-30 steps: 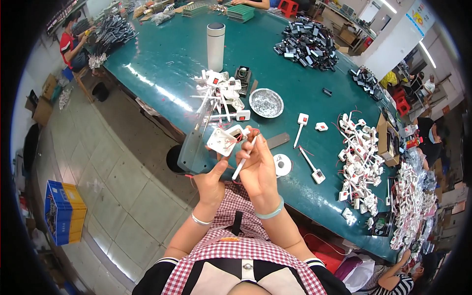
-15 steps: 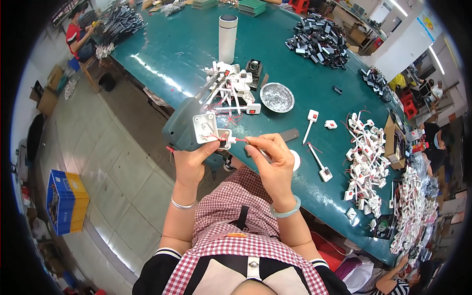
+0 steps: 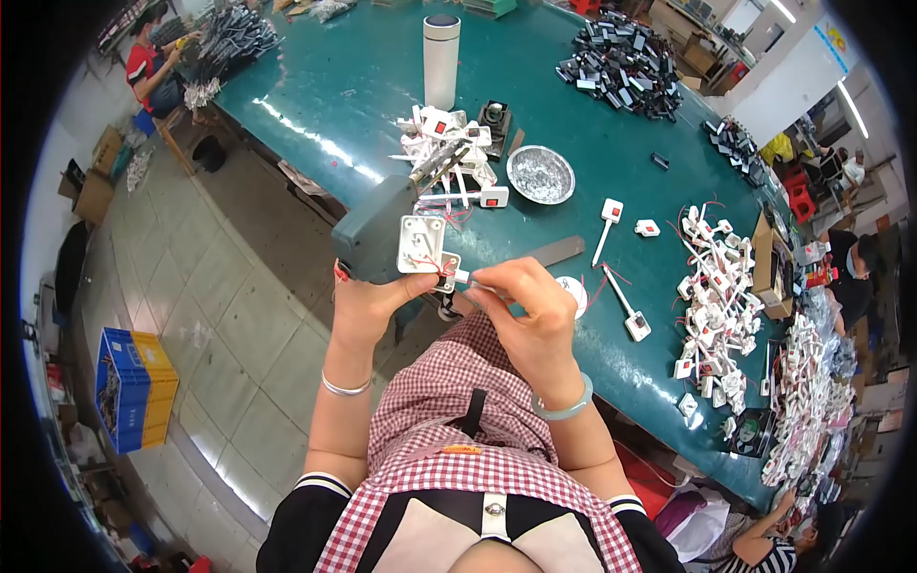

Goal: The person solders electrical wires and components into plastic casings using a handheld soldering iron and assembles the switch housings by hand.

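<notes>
My left hand (image 3: 368,304) is closed on an open white plastic switch housing (image 3: 420,239), its thumb pressing near the small dark part and red wires at the lower corner. A dark green soldering gun (image 3: 377,224) stands just behind the housing, close to that hand, its metal tip pointing up and right; whether the fingers also grip it is hidden. My right hand (image 3: 525,301) pinches at the housing's short white neck (image 3: 461,276); its fingers cover what they hold. Beyond the tip lies a pile of white switch pieces with stems (image 3: 444,143).
On the green table (image 3: 516,57) stand a white flask (image 3: 440,62) and a metal bowl (image 3: 541,175). A flat metal strip (image 3: 559,251) lies by my right hand. White switch pieces (image 3: 712,306) heap at right, black parts (image 3: 621,72) farther back. Co-workers sit around; a blue-yellow crate (image 3: 134,392) is at left.
The housing and soldering gun have shifted slightly right with my left hand. My right fingers have come closer to the housing's neck; the red wire that showed between them is now hidden.
</notes>
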